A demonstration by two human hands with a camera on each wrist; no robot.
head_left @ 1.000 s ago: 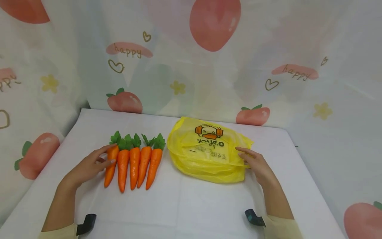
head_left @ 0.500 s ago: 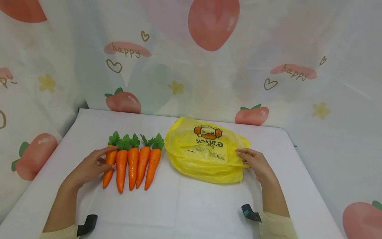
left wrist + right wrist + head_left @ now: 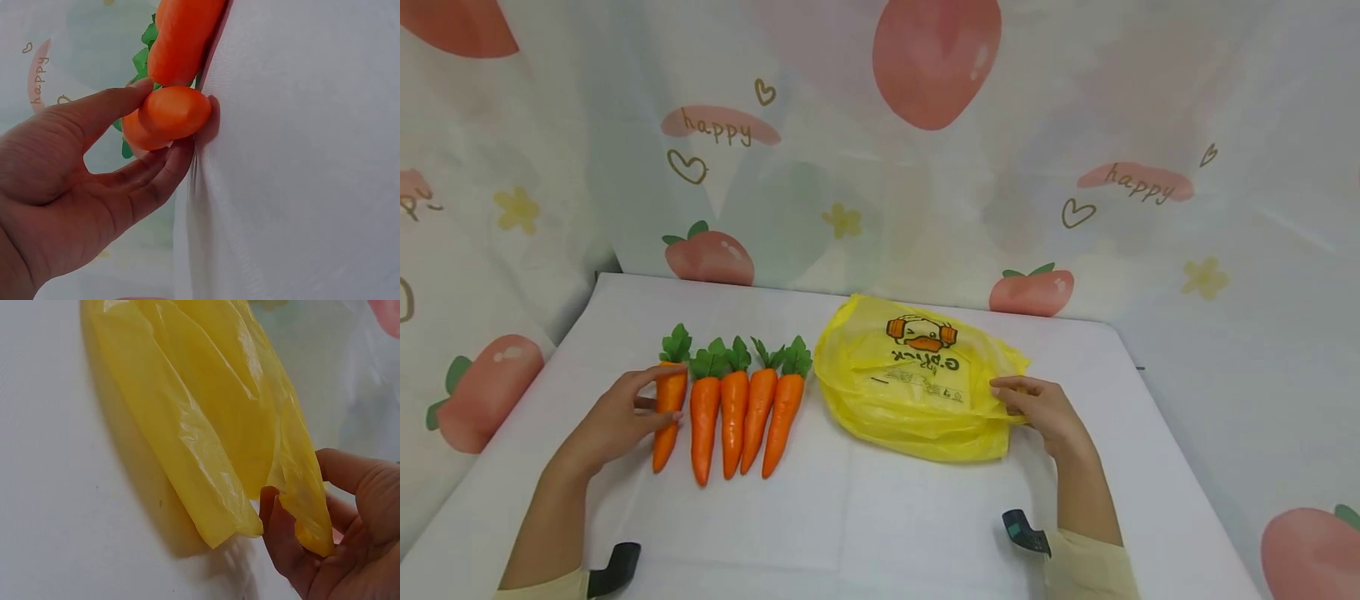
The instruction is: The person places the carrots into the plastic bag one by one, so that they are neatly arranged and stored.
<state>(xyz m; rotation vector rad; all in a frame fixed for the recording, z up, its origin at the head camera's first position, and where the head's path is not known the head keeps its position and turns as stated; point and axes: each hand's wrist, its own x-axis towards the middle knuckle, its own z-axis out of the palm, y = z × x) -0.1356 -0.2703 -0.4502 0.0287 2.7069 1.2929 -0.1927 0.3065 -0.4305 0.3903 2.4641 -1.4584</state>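
In the head view, my left hand (image 3: 617, 417) pinches the leftmost carrot (image 3: 670, 392) between thumb and fingers. The left wrist view shows that carrot (image 3: 169, 115) from its tip end, its leaves partly hidden by the hand (image 3: 87, 162). Several more carrots (image 3: 703, 425) with green leafy tops lie in a row just to its right. A yellow plastic bag (image 3: 917, 417) with a duck print lies flat on the right side, and my right hand (image 3: 1041, 412) holds its right edge. In the right wrist view the bag's edge (image 3: 306, 512) runs between thumb and fingers.
A white cloth covers the table (image 3: 820, 533). Behind it hangs a pale curtain (image 3: 925, 200) printed with fruit, hearts and flowers. Black wrist-worn devices (image 3: 617, 568) stick out at both sleeves.
The left hand has closed on the leftmost carrot and moved it a little left, widening the gap to its neighbour. The right hand's fingers have drawn in on the bag's edge.
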